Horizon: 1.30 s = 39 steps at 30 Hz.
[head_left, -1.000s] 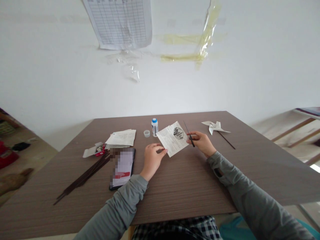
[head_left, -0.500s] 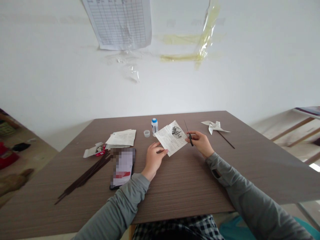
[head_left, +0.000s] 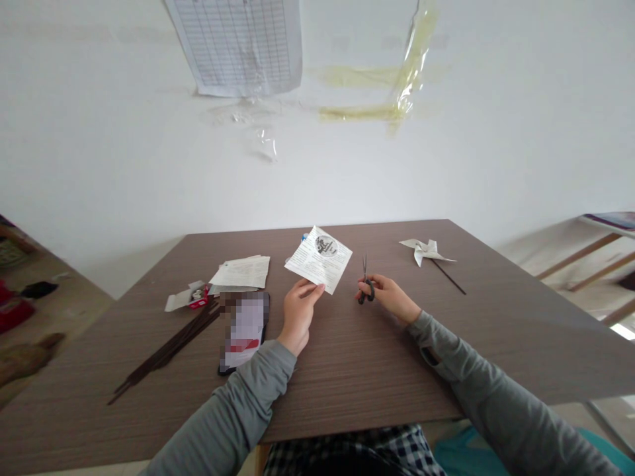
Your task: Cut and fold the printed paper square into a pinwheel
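Note:
Pinched at its lower corner by my left hand (head_left: 299, 314) is a printed square sheet of paper (head_left: 317, 263), tilted up and bearing a round dark picture. To its right, my right hand (head_left: 391, 296) is closed around the black handles of a pair of scissors (head_left: 366, 287), whose blades point away from me and stand apart from the sheet. Behind the paper a bottle is mostly hidden; just its blue cap (head_left: 304, 237) shows. A paper pinwheel (head_left: 426, 252) on a dark stick lies beyond my right hand.
On the left are a stack of printed papers (head_left: 241, 273), a small open red-and-white box (head_left: 191, 297), a bundle of dark sticks (head_left: 166, 350) and a phone (head_left: 245, 334). The brown table (head_left: 347, 396) meets a white wall (head_left: 124, 152) at the back.
My right hand has let go of the paper and moved slightly down, turning the scissors upright. My left hand has shifted the sheet left and up, turned it, and now covers most of the bottle.

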Motion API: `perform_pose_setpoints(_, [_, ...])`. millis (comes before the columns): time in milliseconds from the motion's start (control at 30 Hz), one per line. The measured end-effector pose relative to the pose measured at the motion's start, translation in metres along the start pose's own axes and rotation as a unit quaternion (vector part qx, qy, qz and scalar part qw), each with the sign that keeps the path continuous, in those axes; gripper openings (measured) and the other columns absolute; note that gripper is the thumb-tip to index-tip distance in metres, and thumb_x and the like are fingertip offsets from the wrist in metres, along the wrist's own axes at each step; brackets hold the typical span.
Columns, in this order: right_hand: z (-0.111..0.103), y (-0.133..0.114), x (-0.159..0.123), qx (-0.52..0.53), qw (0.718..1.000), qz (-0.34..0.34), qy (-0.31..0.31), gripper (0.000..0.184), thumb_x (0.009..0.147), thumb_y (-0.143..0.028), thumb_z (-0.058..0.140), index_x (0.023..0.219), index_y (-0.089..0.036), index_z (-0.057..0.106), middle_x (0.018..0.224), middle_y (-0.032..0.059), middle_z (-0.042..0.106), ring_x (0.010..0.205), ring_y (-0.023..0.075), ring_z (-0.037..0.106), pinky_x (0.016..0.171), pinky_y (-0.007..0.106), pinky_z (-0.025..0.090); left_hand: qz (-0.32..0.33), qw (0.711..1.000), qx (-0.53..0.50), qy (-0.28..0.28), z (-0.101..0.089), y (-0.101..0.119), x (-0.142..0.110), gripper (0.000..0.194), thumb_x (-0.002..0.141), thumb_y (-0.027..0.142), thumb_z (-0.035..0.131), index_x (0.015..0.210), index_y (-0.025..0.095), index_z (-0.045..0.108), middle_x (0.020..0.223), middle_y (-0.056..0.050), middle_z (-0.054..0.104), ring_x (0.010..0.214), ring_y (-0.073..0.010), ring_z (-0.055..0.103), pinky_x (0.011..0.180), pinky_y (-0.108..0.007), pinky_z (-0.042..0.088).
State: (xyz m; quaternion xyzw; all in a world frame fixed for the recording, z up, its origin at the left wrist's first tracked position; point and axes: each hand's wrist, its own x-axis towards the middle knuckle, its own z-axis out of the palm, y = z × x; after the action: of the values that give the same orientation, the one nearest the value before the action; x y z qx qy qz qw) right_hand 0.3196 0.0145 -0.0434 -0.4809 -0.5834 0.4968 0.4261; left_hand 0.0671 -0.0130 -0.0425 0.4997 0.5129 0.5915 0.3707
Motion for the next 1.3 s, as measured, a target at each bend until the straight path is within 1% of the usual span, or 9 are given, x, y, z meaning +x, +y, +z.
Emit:
perform_pose_setpoints(100, [0.016, 0.001, -0.008, 0.025, 0.999, 0.000, -0.046, 0.055, 0.081, -0.065, 0.099, 0.109, -0.022, 0.078, 0.087, 0.0080, 0.089, 0.083, 0.0274, 0.085, 0.088, 0.044, 0.069, -0.011, 1.000, -0.012, 0.008, 0.001, 0.002, 0.001, 0.012, 0.088, 0.034, 0.089, 0.084, 0.024, 0.092, 0.123, -0.012, 0.090, 0.123, -0.0331, 0.082, 0.113, -0.046, 0.063])
perform_pose_setpoints(200, [0.032, 0.002, -0.018, 0.040, 0.996, 0.003, -0.073, 0.060, 0.079, -0.068, 0.101, 0.112, -0.023, 0.081, 0.088, 0.0082, 0.089, 0.086, 0.0297, 0.085, 0.087, 0.045, 0.069, -0.019, 1.000, -0.002, 0.012, 0.001, 0.003, 0.002, 0.011, 0.088, 0.032, 0.087, 0.083, 0.024, 0.092, 0.124, -0.012, 0.090, 0.126, -0.0332, 0.081, 0.115, -0.047, 0.063])
perform_pose_setpoints(300, [0.045, 0.000, -0.028, 0.036, 0.996, 0.009, -0.082, 0.063, 0.075, -0.065, 0.104, 0.117, -0.021, 0.085, 0.088, 0.0090, 0.088, 0.088, 0.0327, 0.085, 0.087, 0.047, 0.069, -0.024, 0.999, -0.021, 0.016, 0.002, 0.004, 0.002, 0.012, 0.085, 0.036, 0.089, 0.081, 0.024, 0.091, 0.117, -0.011, 0.090, 0.122, -0.0332, 0.081, 0.112, -0.046, 0.063])
perform_pose_setpoints(400, [0.052, -0.004, -0.035, 0.038, 0.995, 0.012, -0.090, 0.058, 0.075, -0.063, 0.103, 0.115, -0.023, 0.087, 0.088, 0.0098, 0.088, 0.087, 0.0352, 0.085, 0.085, 0.048, 0.069, -0.024, 0.998, -0.062, 0.015, 0.002, 0.006, 0.001, 0.017, 0.078, 0.041, 0.093, 0.079, 0.024, 0.092, 0.107, -0.010, 0.090, 0.115, -0.0331, 0.081, 0.109, -0.046, 0.063])
perform_pose_setpoints(567, [0.056, -0.010, -0.041, 0.047, 0.994, 0.024, -0.098, 0.052, 0.074, -0.064, 0.102, 0.107, -0.026, 0.089, 0.087, 0.0092, 0.089, 0.083, 0.0352, 0.084, 0.083, 0.049, 0.069, -0.029, 0.995, -0.091, 0.020, 0.003, 0.009, 0.002, 0.027, 0.073, 0.048, 0.098, 0.081, 0.023, 0.093, 0.112, -0.011, 0.091, 0.120, -0.0337, 0.079, 0.112, -0.046, 0.060])
perform_pose_setpoints(800, [0.056, -0.012, -0.042, 0.047, 0.991, 0.030, -0.119, 0.048, 0.070, -0.064, 0.105, 0.100, -0.029, 0.089, 0.087, 0.0066, 0.089, 0.081, 0.0349, 0.083, 0.078, 0.047, 0.069, -0.033, 0.994, -0.108, 0.006, 0.004, 0.011, 0.003, 0.034, 0.070, 0.053, 0.103, 0.074, 0.022, 0.089, 0.094, -0.007, 0.085, 0.105, -0.0290, 0.076, 0.105, -0.043, 0.059])
perform_pose_setpoints(1033, [0.055, -0.010, -0.042, 0.050, 0.991, 0.013, -0.124, 0.043, 0.075, -0.060, 0.103, 0.102, -0.028, 0.090, 0.087, 0.0071, 0.088, 0.079, 0.0341, 0.083, 0.076, 0.046, 0.068, -0.040, 0.991, -0.126, 0.001, 0.005, 0.015, 0.001, 0.027, 0.069, 0.047, 0.102, 0.077, 0.023, 0.092, 0.098, -0.008, 0.088, 0.110, -0.0295, 0.076, 0.110, -0.044, 0.057])
perform_pose_setpoints(1167, [0.055, -0.011, -0.042, 0.054, 0.991, 0.023, -0.121, 0.047, 0.072, -0.061, 0.104, 0.103, -0.029, 0.090, 0.088, 0.0070, 0.090, 0.079, 0.0347, 0.083, 0.076, 0.047, 0.068, -0.040, 0.991, -0.125, -0.005, 0.005, 0.015, 0.001, 0.031, 0.070, 0.049, 0.103, 0.079, 0.022, 0.092, 0.102, -0.009, 0.089, 0.117, -0.0317, 0.078, 0.117, -0.047, 0.056])
perform_pose_setpoints(1300, [0.056, -0.011, -0.042, 0.050, 0.990, 0.029, -0.125, 0.046, 0.072, -0.059, 0.102, 0.104, -0.029, 0.089, 0.089, 0.0061, 0.090, 0.082, 0.0342, 0.084, 0.080, 0.047, 0.068, -0.046, 0.991, -0.126, -0.007, 0.006, 0.016, 0.001, 0.034, 0.070, 0.051, 0.104, 0.082, 0.022, 0.091, 0.108, -0.010, 0.091, 0.126, -0.0346, 0.078, 0.122, -0.050, 0.054])
